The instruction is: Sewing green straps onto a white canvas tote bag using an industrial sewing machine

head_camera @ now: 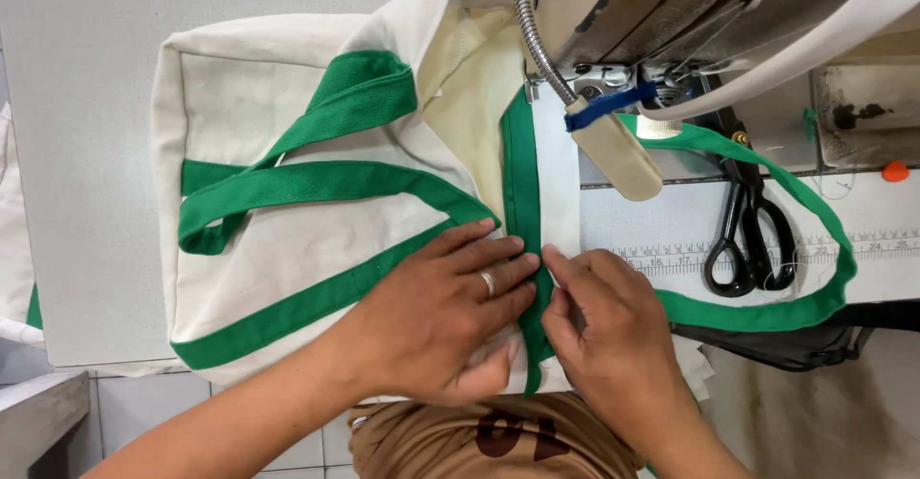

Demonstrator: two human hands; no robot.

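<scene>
Left hand (446, 311) flat on cream canvas bag (249, 249), fingers together beside green strap (522, 201), right hand (604, 321) fingers pinching strap edge, black scissors (747, 230) right of strap on desk (86, 201)

A sewing workshop, seen from the worker's seat.

A sewing machine (671, 19) is standing at the far edge of a white work table (86, 201); black scissors (747, 225) are lying near a printed ruler strip (690, 257), and a cream bag with green straps (287, 201) is covering the tabletop.
</scene>
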